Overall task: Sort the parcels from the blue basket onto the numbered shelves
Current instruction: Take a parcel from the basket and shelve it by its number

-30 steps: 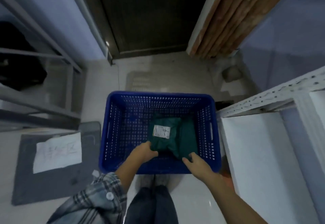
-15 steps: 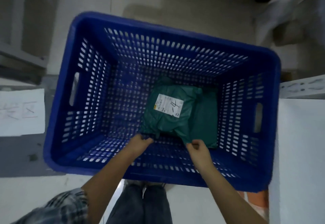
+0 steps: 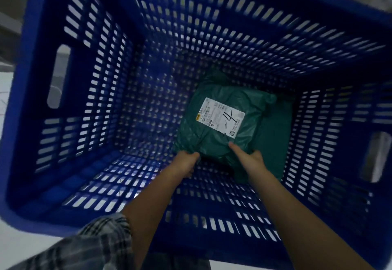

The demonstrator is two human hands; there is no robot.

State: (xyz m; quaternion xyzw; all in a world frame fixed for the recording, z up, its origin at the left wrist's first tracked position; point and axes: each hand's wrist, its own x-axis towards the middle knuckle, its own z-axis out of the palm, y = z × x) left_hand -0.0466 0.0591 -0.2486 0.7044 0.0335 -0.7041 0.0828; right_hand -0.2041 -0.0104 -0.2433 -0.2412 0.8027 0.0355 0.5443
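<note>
A green plastic parcel point(image 3: 214, 140) lies at the bottom of the blue basket point(image 3: 89, 104), right of centre. Its white label point(image 3: 220, 119) bears a handwritten "-4". My left hand point(image 3: 186, 161) pinches the parcel's near left corner. My right hand point(image 3: 248, 157) grips its near edge, thumb on top. A second green parcel point(image 3: 273, 142) lies underneath and to the right, partly covered by the first.
The basket's slotted walls rise on all sides and fill most of the view, with handle cut-outs at the left point(image 3: 58, 77) and right point(image 3: 377, 157). Pale floor point(image 3: 12, 246) shows past the near left rim. A plaid sleeve point(image 3: 101, 246) covers my left upper arm.
The camera has dropped much closer into the basket. Both hands have closed on the top parcel's near edge, and that edge looks slightly lifted.
</note>
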